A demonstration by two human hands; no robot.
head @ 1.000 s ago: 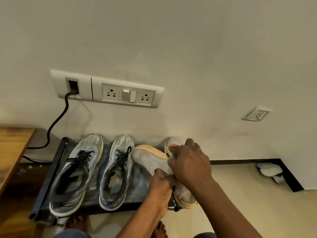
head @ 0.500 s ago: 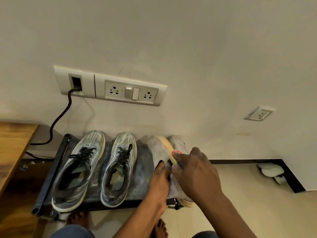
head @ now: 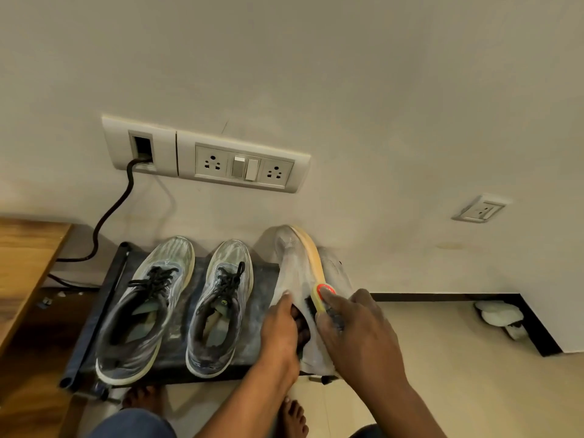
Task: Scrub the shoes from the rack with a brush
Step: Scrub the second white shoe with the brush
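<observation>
A white shoe with a tan sole (head: 294, 263) is tipped on its side at the right end of the dark shoe rack (head: 94, 314). My left hand (head: 281, 330) grips it at the opening, fingers inside. My right hand (head: 360, 336) holds a small brush (head: 320, 295) with a yellow body and red-orange end, pressed against the shoe's side. A second white shoe (head: 336, 270) lies behind, partly hidden. Two grey sneakers with black laces (head: 148, 298) (head: 221, 301) stand upright on the rack's left and middle.
A wall with a socket panel (head: 243, 165) and a black cable (head: 110, 213) rises right behind the rack. A wooden table (head: 22, 263) stands at the left. A white object (head: 499, 314) lies in the floor corner at right. Bare feet (head: 294, 415) are below the rack.
The white shoe has been turned from lying across the rack to standing on its side, toe toward the wall. My right hand and brush slid down toward the shoe's middle.
</observation>
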